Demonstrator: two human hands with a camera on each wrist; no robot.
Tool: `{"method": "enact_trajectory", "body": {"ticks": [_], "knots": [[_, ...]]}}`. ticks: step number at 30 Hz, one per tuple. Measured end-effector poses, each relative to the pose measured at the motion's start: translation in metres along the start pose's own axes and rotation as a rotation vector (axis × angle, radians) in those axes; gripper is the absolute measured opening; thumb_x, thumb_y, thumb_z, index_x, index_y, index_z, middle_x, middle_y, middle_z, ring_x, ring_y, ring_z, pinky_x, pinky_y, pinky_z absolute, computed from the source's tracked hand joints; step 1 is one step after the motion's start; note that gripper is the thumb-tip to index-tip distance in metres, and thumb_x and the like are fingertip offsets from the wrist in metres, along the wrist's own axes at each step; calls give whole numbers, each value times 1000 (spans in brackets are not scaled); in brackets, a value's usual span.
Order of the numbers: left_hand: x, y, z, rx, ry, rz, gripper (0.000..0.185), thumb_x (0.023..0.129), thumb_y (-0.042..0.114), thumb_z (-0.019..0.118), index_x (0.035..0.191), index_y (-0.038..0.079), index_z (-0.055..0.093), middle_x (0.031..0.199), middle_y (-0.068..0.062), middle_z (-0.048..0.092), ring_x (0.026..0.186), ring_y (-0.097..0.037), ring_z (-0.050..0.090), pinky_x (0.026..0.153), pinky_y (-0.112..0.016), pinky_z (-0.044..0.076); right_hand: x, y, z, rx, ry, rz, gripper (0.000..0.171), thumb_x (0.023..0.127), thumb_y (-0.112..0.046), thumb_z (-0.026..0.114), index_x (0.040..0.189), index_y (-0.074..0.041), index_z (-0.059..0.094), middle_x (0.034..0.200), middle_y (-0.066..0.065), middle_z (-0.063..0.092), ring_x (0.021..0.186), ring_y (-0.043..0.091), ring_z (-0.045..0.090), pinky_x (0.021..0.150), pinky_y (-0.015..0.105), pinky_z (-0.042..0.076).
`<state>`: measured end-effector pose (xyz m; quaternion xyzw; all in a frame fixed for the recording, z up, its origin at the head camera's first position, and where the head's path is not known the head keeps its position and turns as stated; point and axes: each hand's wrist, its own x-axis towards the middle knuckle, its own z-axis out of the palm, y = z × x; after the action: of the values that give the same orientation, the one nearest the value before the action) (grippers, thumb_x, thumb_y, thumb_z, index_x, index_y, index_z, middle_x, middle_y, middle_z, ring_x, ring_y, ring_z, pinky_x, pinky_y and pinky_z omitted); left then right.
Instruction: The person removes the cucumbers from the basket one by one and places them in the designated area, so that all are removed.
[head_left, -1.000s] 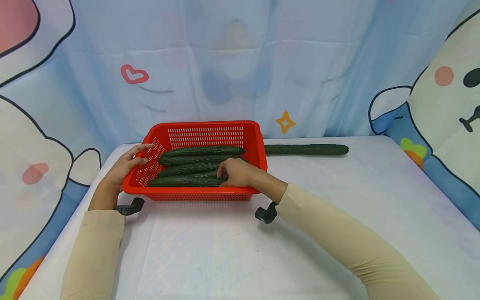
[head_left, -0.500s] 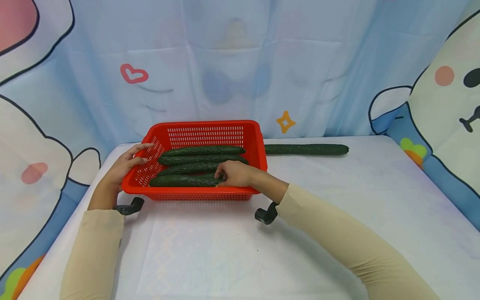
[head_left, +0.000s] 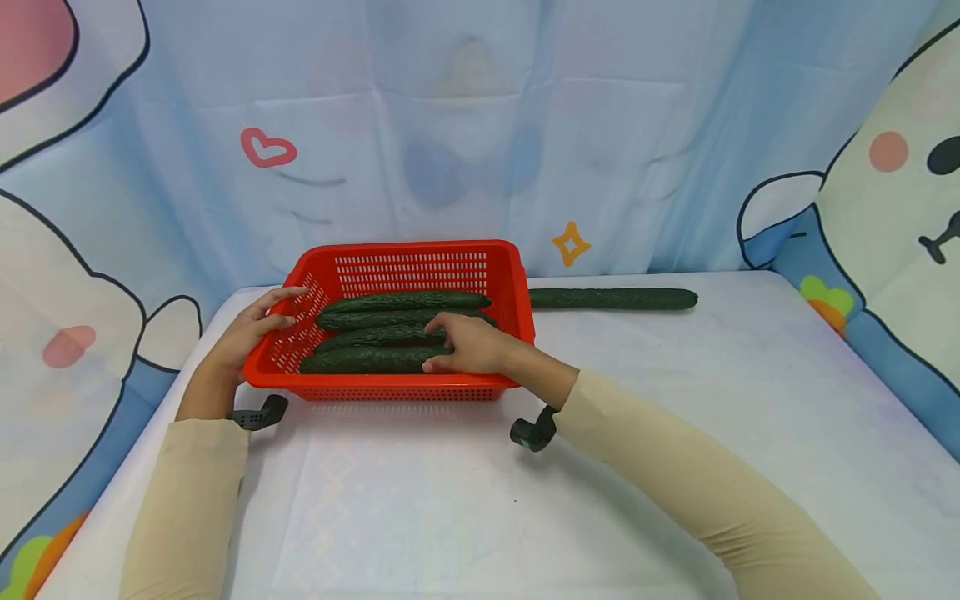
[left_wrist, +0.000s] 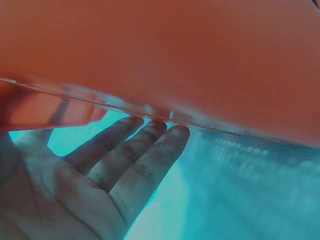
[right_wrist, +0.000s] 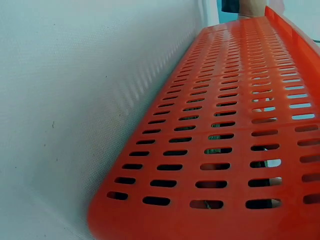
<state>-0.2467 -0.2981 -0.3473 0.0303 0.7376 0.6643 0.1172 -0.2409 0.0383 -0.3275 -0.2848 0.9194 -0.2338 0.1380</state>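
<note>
Several dark green cucumbers lie side by side, lengthwise, in a red perforated plastic basket (head_left: 431, 381). My right hand (head_left: 476, 343) reaches over the basket's front right side, thumb and index finger spread apart above the right end of the front cucumber (head_left: 360, 361). At the left end, my left hand (head_left: 251, 329) holds the basket's rim, with two digits over the inner edge. In the left wrist view, three more fingers (left_wrist: 145, 162) reach under the rim from outside. The right wrist view shows the slotted basket wall (right_wrist: 215, 125) and hides the right hand's fingers.
One long cucumber (head_left: 615, 299) lies on the white tabletop (head_left: 637, 358) right of the basket, close to the back edge. A blue cartoon-printed curtain (head_left: 645, 125) hangs behind the table. Each wrist carries a small black camera (head_left: 533, 428).
My right hand has loosened from the front cucumber, its thumb and index finger spreading apart. That cucumber has settled flat alongside the others. My left hand has stayed at the rim.
</note>
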Motion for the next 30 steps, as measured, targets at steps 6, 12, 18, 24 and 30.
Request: {"method": "enact_trajectory", "body": {"ticks": [6, 12, 18, 24, 30], "knots": [[0, -1, 0, -7, 13, -7, 48, 93, 19, 50, 138, 31, 38, 136, -10, 32, 100, -20, 59, 76, -34, 56, -3, 0, 0, 32, 77, -44, 55, 82, -34, 67, 130, -14, 47, 113, 4, 62, 103, 15, 58, 85, 33, 52], [1, -2, 0, 7, 21, -10, 49, 93, 20, 50, 139, 32, 37, 137, -10, 32, 102, -21, 59, 77, -34, 55, -4, 0, 2, 24, 196, -149, 46, 82, -34, 68, 122, -16, 53, 115, -1, 60, 104, 13, 54, 84, 30, 51], [1, -2, 0, 32, 25, -9, 49, 93, 22, 51, 139, 33, 36, 139, -10, 31, 104, -21, 57, 78, -34, 55, -7, 0, 3, 4, 281, -211, 42, 82, -35, 67, 118, -17, 56, 113, -1, 58, 102, 12, 52, 88, 28, 49], [0, -2, 0, 26, 25, -2, 49, 93, 21, 51, 139, 33, 37, 137, -10, 32, 104, -22, 56, 77, -35, 55, -11, -3, 1, -31, 349, -226, 38, 84, -34, 64, 117, -16, 58, 115, -1, 57, 107, 13, 53, 94, 32, 47], [0, -2, 0, 25, 41, -7, 48, 93, 22, 51, 137, 34, 39, 137, -10, 34, 101, -20, 59, 79, -38, 55, -14, -4, 0, -57, 426, -254, 37, 86, -37, 61, 117, -16, 57, 112, -3, 57, 103, 12, 55, 93, 32, 48]]}}
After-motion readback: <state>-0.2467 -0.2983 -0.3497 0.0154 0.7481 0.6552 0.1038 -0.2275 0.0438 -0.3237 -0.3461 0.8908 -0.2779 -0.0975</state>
